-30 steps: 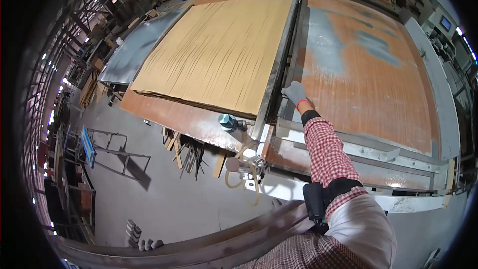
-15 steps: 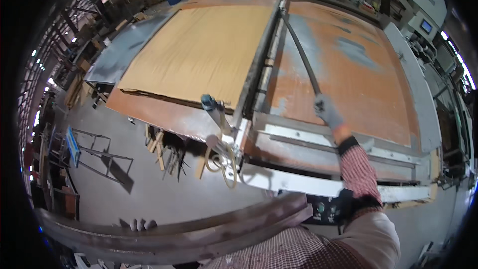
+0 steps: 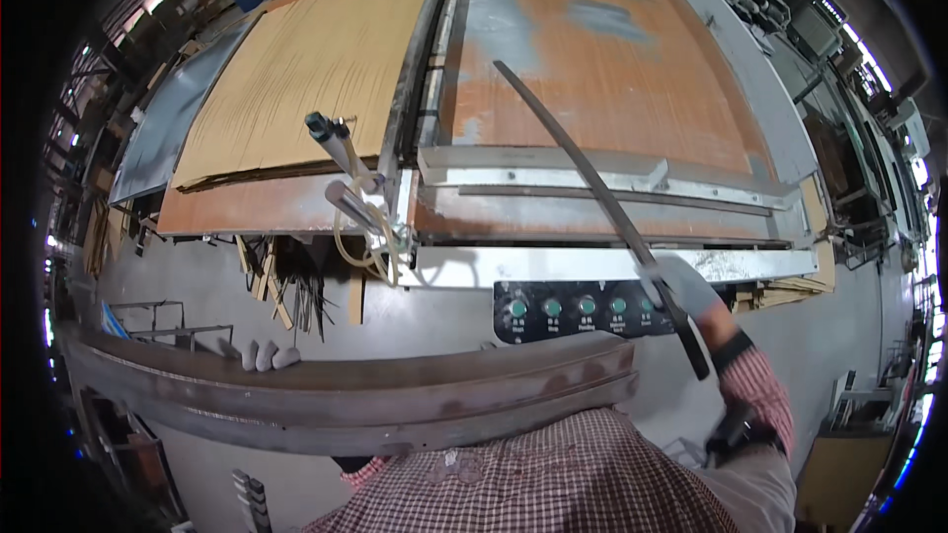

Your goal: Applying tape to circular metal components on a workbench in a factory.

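Observation:
My right hand [image 3: 691, 291], in a grey glove, is closed round a long thin dark strip [image 3: 583, 163]. The strip slants across the front edge of a worn orange worktable [image 3: 632, 118], and its near end sticks out past my hand. In front of my body lies a long brown metal profile [image 3: 375, 400] with a stepped cross-section, running left to right. The gloved fingers of my left hand [image 3: 269, 355] curl over its far edge; the thumb and palm are hidden behind it.
A dark panel with green buttons [image 3: 573, 311] hangs under the table's white front rail [image 3: 474, 266]. Beside it stands a pneumatic cylinder [image 3: 336, 143] with looped hoses. Tan sheets [image 3: 306, 69] lie stacked on the left half. Below are loose offcuts [image 3: 272, 286] and a metal frame [image 3: 168, 321].
My right hand has drawn the strip back toward me and to the right, off the central bar, so its near end now shows. My left hand still holds the profile. The view has shifted.

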The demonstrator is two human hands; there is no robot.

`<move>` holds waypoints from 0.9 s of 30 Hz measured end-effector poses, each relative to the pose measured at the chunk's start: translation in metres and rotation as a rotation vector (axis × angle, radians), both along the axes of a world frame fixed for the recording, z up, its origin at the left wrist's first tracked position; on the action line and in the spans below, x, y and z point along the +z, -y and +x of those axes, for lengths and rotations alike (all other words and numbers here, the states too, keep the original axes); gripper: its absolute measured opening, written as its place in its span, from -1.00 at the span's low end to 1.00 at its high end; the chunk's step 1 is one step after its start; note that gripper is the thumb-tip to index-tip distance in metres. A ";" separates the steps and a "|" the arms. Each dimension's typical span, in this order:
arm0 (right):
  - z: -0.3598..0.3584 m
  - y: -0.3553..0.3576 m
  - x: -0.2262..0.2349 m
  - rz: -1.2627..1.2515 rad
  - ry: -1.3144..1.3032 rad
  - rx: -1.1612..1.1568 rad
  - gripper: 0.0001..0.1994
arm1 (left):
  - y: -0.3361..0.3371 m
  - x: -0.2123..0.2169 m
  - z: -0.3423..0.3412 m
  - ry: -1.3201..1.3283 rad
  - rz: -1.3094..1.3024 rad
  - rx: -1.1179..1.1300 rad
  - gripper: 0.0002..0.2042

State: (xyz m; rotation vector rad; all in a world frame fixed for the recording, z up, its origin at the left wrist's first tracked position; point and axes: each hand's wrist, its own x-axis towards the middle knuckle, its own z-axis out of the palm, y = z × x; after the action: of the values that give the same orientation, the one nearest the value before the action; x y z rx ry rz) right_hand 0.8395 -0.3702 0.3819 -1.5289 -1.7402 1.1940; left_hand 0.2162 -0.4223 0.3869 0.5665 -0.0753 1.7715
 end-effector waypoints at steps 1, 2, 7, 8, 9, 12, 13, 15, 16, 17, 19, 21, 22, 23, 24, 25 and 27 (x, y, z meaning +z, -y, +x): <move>-0.012 -0.024 -0.008 -0.279 -0.147 -0.204 -0.77 | 0.000 0.004 0.003 0.006 -0.022 -0.016 -0.56; -0.015 -0.048 -0.021 -0.545 -0.296 -0.406 -0.75 | -0.002 0.005 0.005 -0.012 -0.021 -0.023 -0.59; 0.025 -0.102 -0.039 -0.478 -0.154 -0.294 -0.74 | 0.000 0.036 0.052 -0.062 -0.012 0.055 -0.64; 0.043 -0.107 -0.049 -0.424 -0.172 -0.215 -0.75 | -0.002 0.046 0.067 -0.069 -0.005 0.076 -0.63; 0.052 -0.124 -0.060 -0.364 -0.025 -0.155 -0.74 | 0.004 0.036 0.068 -0.074 0.058 0.123 -0.61; 0.068 -0.157 -0.079 -0.080 0.536 -0.055 -0.47 | 0.021 -0.004 0.072 -0.082 0.080 0.227 -0.48; 0.071 -0.168 -0.075 -0.052 0.738 0.123 -0.52 | 0.030 -0.009 0.071 -0.096 0.059 0.258 -0.48; 0.049 -0.193 -0.061 0.089 0.941 0.286 -0.59 | 0.052 -0.016 0.066 -0.119 0.020 0.324 -0.47; 0.013 -0.214 -0.039 0.202 0.948 0.266 -0.62 | 0.062 -0.019 0.065 -0.124 -0.009 0.334 -0.52; -0.023 -0.239 -0.023 0.313 0.959 0.241 -0.65 | 0.071 -0.023 0.064 -0.126 -0.038 0.342 -0.57; -0.094 -0.303 -0.046 0.691 0.609 0.194 -0.63 | 0.085 -0.010 0.061 -0.159 -0.129 0.286 -0.62; -0.202 -0.362 -0.059 0.191 0.421 0.286 -0.56 | 0.098 0.010 0.065 -0.119 -0.235 0.367 -0.53; -0.234 -0.381 -0.074 0.282 0.505 0.350 -0.54 | 0.092 0.030 0.083 -0.058 -0.293 0.440 -0.49; -0.265 -0.401 -0.085 0.383 0.584 0.401 -0.52 | 0.092 0.034 0.082 -0.040 -0.318 0.449 -0.46; -0.301 -0.418 -0.095 0.310 0.740 0.547 -0.50 | 0.099 0.038 0.085 -0.028 -0.351 0.482 -0.42; -0.331 -0.413 -0.115 0.169 0.655 0.337 -0.45 | 0.116 0.034 0.072 -0.059 -0.350 0.458 -0.40; -0.345 -0.453 -0.183 0.101 0.701 0.165 -0.28 | 0.131 0.028 0.032 -0.277 -0.271 0.318 -0.55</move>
State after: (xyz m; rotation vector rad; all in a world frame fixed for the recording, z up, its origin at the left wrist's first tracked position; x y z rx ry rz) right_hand 0.4948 0.0831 0.1985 -1.9099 -2.3602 0.6472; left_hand 0.2479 -0.5534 0.4153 0.6449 0.4632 1.9486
